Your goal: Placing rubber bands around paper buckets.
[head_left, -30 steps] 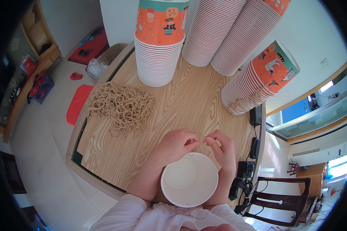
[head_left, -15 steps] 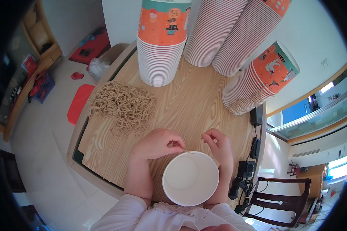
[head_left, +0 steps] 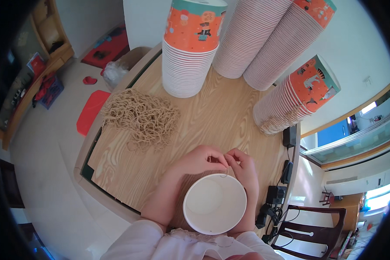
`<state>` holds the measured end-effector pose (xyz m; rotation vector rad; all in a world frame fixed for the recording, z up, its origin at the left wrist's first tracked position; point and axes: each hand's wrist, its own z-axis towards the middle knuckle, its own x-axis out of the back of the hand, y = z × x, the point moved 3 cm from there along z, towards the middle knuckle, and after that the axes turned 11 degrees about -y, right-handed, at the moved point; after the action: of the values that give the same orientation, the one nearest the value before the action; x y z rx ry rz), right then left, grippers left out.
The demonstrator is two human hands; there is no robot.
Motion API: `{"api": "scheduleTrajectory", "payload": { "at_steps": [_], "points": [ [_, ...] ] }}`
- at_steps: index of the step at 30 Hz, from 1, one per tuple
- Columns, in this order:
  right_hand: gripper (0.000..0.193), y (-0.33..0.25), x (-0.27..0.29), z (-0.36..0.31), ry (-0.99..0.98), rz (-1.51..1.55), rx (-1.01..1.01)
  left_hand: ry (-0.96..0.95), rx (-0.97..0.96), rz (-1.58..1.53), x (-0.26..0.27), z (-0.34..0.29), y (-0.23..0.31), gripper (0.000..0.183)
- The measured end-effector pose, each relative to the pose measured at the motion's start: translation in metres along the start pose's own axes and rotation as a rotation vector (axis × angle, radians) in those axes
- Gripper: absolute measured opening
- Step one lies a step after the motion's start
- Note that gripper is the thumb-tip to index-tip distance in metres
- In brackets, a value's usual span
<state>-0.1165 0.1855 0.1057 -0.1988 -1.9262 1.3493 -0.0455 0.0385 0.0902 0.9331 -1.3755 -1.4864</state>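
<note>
A white paper bucket (head_left: 214,203) stands close against me at the table's near edge, its open mouth facing up. Just beyond its far rim, the fingertips of my left hand (head_left: 203,159) and my right hand (head_left: 243,168) meet in a pinch. A thin tan cord (head_left: 224,175) runs from the fingers and curves at the rim; its ends are hidden by the fingers. Further left lies a tangled heap of tan cords (head_left: 141,117). On the right leans a stack of printed paper buckets (head_left: 297,91) with cord loops (head_left: 286,120) hanging along its side.
Tall bucket stacks (head_left: 190,52) rise along the far side of the wooden table (head_left: 212,117). Black adapters and cables (head_left: 273,212) line its right edge, beside a dark wooden chair (head_left: 310,229). A red stool (head_left: 92,112) stands left of the table.
My left hand has moved right with the cord, and my right hand has come in to meet it at the bucket's far rim. The view has shifted slightly.
</note>
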Motion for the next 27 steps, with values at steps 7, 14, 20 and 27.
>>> {"api": "scheduleTrajectory", "payload": {
  "at_steps": [7,14,20,27],
  "points": [
    [0.016,0.008,-0.009,0.007,-0.094,0.106,-0.050,-0.010,-0.162,-0.500,0.007,0.002,-0.054,0.007],
    [0.014,0.001,-0.005,0.005,-0.073,0.117,-0.047,-0.103,-0.195,-0.364,0.001,0.006,-0.069,0.017],
    [0.015,-0.001,-0.003,0.001,-0.051,0.091,-0.039,-0.125,-0.133,-0.343,-0.002,0.004,-0.064,0.016],
    [0.015,0.005,-0.002,0.003,-0.003,0.086,-0.073,-0.118,-0.220,-0.529,0.001,0.005,-0.064,0.017]
  ]
}}
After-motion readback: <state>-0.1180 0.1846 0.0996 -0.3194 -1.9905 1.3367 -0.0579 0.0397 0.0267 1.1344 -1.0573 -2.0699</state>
